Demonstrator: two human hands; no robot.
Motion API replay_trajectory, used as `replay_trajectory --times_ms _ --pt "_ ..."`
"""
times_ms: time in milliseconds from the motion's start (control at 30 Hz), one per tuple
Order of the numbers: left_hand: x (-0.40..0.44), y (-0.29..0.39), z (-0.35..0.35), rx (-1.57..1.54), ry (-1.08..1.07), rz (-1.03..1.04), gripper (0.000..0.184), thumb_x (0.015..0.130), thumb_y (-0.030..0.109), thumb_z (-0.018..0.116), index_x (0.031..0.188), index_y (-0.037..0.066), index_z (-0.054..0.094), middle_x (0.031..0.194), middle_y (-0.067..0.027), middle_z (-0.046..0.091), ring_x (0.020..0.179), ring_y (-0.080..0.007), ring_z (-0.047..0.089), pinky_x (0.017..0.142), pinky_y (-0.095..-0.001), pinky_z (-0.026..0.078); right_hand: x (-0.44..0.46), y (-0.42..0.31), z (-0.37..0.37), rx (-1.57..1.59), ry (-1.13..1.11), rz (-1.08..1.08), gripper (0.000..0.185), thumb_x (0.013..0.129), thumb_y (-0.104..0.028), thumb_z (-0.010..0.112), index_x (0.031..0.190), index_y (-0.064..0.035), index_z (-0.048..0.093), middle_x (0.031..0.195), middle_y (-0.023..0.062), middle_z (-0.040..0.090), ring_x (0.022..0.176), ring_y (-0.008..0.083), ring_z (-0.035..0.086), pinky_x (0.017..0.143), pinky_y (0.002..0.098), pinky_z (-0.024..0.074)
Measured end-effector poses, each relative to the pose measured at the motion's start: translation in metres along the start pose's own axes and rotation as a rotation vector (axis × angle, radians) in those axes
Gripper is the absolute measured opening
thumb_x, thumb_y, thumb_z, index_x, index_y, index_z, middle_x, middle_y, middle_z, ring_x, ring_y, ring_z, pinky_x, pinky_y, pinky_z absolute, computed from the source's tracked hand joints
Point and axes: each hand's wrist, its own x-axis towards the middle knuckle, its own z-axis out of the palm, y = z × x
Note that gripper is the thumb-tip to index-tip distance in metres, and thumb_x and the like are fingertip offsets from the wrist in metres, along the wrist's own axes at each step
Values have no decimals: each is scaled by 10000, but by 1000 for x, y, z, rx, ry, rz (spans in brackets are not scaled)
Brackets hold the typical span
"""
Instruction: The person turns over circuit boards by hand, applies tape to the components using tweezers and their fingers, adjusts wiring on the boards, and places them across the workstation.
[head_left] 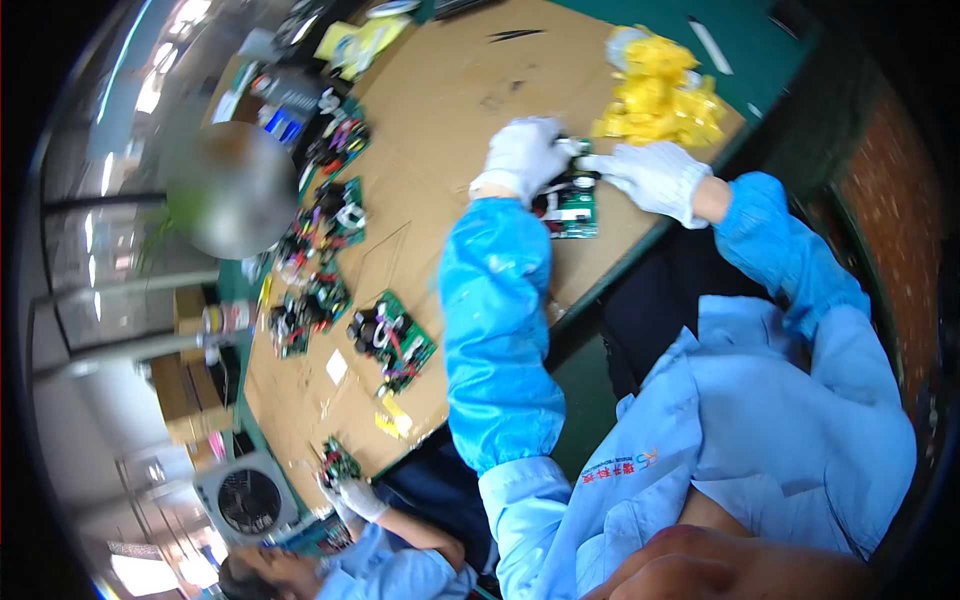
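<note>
White-gloved left hand (524, 160), fabric matte and soft-looking, sits at the far-left part of a green rectangular circuit board crowded with black and white parts (575, 213). White-gloved right hand (655, 180) reaches to the board's far-right corner, fingers extended. Fingertips blurred — can't make out whether either hand is pinching something or only touching.

Board position: on the brown cardboard-covered tabletop (450, 130), close to the near edge, toward the right-hand corner.

Handling, my judgement: steady the board by its rim with one hand, keep it flat, work lightly with the other; raised parts could bend under sideways force.

Materials: bright blue sleeve covers (500, 310), glossy and creased; crumpled yellow plastic-looking heap (660, 95) at the right-hand corner. More green boards (345, 208) line the far edge — bristling with rounded black parts and wires.
</note>
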Motion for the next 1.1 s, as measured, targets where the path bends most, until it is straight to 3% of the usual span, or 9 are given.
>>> replay_trajectory --times_ms 33,133,233,300,333,433,1100 --pt "-1 5 -3 -47 -30 -47 262 853 351 636 968 143 747 978 -148 722 965 -335 686 844 -461 539 4 -5 -6 -40 -62 8 355 990 -237 472 1333 -200 556 897 145 630 789 364 653 681 473 533" --pt "-10 7 -8 -65 -30 -12 306 853 396 606 1017 180 746 995 -119 728 972 -327 688 852 -451 548 2 6 12 -45 111 -101 310 977 -175 491 1268 -169 600 884 144 635 811 349 657 664 476 528" --pt "-8 -2 1 -22 -35 26 356 832 456 599 1053 221 750 1018 -97 731 984 -312 690 824 -442 552 5 24 29 58 195 -145 300 978 -165 532 1255 -122 638 1056 176 675 948 383 646 812 457 526" --pt "-1 -13 12 -24 16 50 376 825 489 619 1072 232 738 1024 -92 727 980 -316 686 828 -449 545 14 27 26 186 81 -88 334 1009 -186 507 1321 -111 597 1197 188 653 1098 383 610 920 429 491" --pt "6 -18 18 -9 26 54 391 813 497 627 1082 236 737 1020 -86 728 972 -313 688 817 -450 546 18 25 22 129 2 -18 343 1018 -193 486 1335 -104 583 1223 184 645 1141 381 593 951 423 477" --pt "18 -25 34 -6 73 44 412 796 511 637 1093 244 738 1007 -76 730 955 -306 692 792 -449 547 26 43 31 121 -6 -92 361 1039 -213 451 1362 -84 549 1322 173 600 1217 371 552 1000 404 448" --pt "22 -27 40 -15 72 50 434 796 542 636 1097 247 738 984 -81 733 932 -310 697 754 -451 543 24 41 38 14 -8 -53 392 1043 -213 431 1409 -92 504 1301 177 603 1169 395 562 955 436 461"
